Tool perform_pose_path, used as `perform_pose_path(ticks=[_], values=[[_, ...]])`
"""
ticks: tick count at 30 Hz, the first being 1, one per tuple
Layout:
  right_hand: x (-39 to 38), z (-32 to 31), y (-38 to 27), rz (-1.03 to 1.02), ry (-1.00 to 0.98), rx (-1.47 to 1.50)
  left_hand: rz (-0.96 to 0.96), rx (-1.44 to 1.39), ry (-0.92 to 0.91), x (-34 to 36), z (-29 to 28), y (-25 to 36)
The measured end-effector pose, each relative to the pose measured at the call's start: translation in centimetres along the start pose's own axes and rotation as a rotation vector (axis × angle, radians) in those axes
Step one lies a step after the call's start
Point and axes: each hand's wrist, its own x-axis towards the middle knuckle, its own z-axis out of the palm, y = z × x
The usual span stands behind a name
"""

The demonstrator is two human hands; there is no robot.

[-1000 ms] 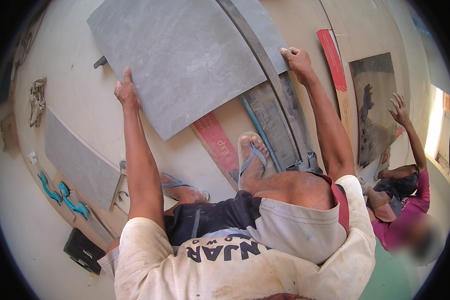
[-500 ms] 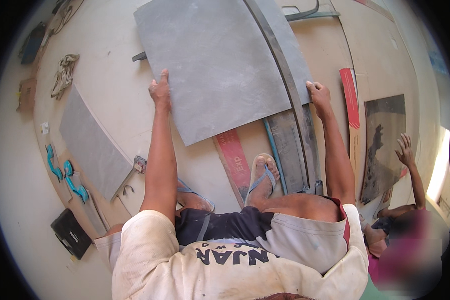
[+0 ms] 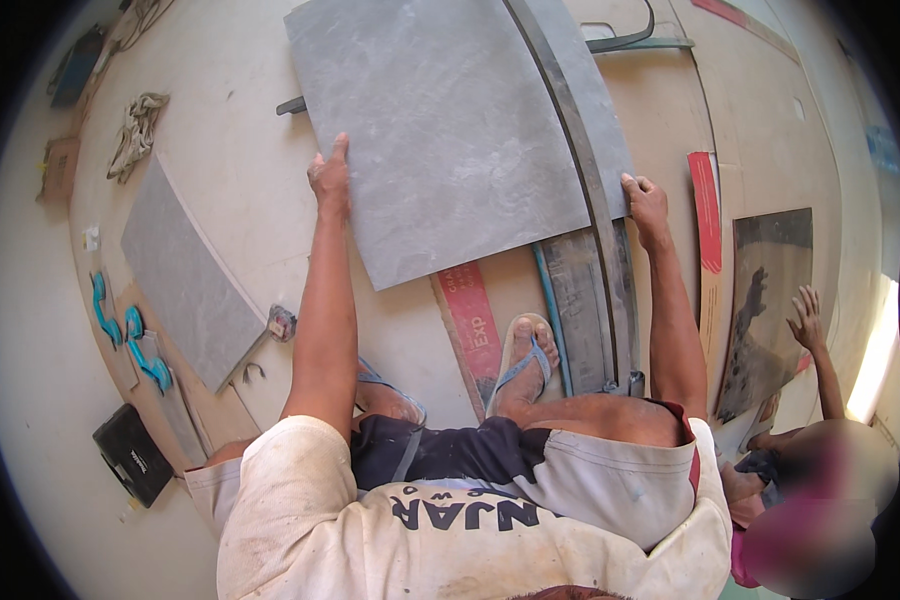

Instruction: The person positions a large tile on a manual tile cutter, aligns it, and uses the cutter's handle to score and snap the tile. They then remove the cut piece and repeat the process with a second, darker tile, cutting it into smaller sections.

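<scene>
A large grey tile [image 3: 450, 130] lies across a manual tile cutter, beneath its long dark rail [image 3: 560, 100]. My left hand [image 3: 331, 178] grips the tile's left edge, thumb on top and the fingers partly hidden. At the right edge, my right hand [image 3: 645, 205] pinches the tile near its close corner. The cutter's dark base [image 3: 575, 300] shows between the tile and my right foot. A black side arm [image 3: 291, 106] sticks out past the tile's left edge.
Left of me lie a grey tile piece [image 3: 185, 265], turquoise suction lifters [image 3: 148, 362], a black case [image 3: 134, 456] and a rag [image 3: 136, 138]. Red-printed cardboard [image 3: 467, 320] is near my feet. At right, a co-worker's hand [image 3: 804, 318] is beside a dark, smeared panel [image 3: 767, 310].
The view has turned slightly. Both hands keep their hold on the tile, and its place under the rail looks much the same.
</scene>
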Motion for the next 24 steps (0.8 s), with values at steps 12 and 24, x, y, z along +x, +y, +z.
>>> perform_pose_path(ticks=[12,24], values=[[0.3,-0.7,-0.2,0.03,0.005,-0.099,0.023,-0.009,-0.052,-2.5,1.2,2.2],[-15.5,-11.9,4.1,-0.132,0.075,-0.422,0.445,0.954,0.361,-2.1,1.1,5.1]])
